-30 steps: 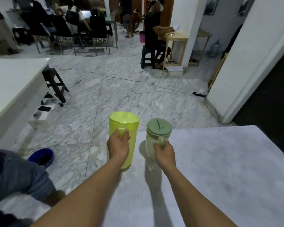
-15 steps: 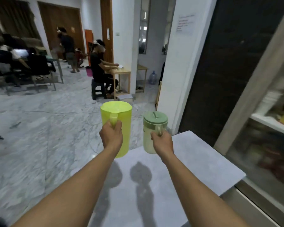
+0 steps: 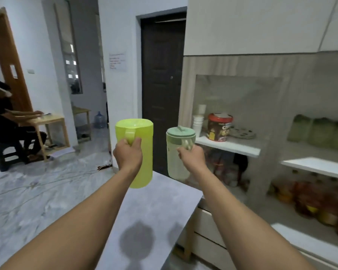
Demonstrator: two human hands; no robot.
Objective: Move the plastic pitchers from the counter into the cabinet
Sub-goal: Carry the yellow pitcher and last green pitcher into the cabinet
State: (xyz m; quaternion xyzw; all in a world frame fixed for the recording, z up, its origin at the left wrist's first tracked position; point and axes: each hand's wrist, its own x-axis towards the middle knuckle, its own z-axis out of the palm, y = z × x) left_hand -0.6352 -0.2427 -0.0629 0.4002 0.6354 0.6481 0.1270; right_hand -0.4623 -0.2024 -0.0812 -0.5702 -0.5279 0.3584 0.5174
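- Fingers [image 3: 134, 142] of my left hand [image 3: 127, 155] are wrapped tight round the handle of the lime-yellow pitcher [image 3: 140, 152], which hangs upright in the air above the far end of the grey bench [image 3: 150, 207].
- To the far left, a seated person [image 3: 6, 121] leans over a small wooden table [image 3: 47, 121]; a water bottle [image 3: 100, 120] stands on the floor past the doorway.
- My lime-yellow pitcher has its lid on and is clear of the bench, with its shadow lying on the surface nearer to me.
- Just beside it, not touching, my right hand [image 3: 192, 158] holds the pale green pitcher [image 3: 177, 154] by its handle, fingers [image 3: 180, 152] closed round it; this pitcher is also upright, lidded, and lifted off the bench.
- Behind both pitchers stands a dark closed door [image 3: 162, 78].
- To the right is the open cabinet [image 3: 242, 65]: on its white shelf [image 3: 228, 146] sit a stack of white cups [image 3: 198, 123], a red-lidded tub [image 3: 220, 126] and a flat patterned plate [image 3: 241, 133].
- Below that shelf are packets I cannot make out.
- Further right, another shelf [image 3: 316, 168] has green bags [image 3: 320, 132] above it and blurred yellow and red packs [image 3: 310, 203] underneath.
- Both pitchers are outside the cabinet, in front of its left edge.
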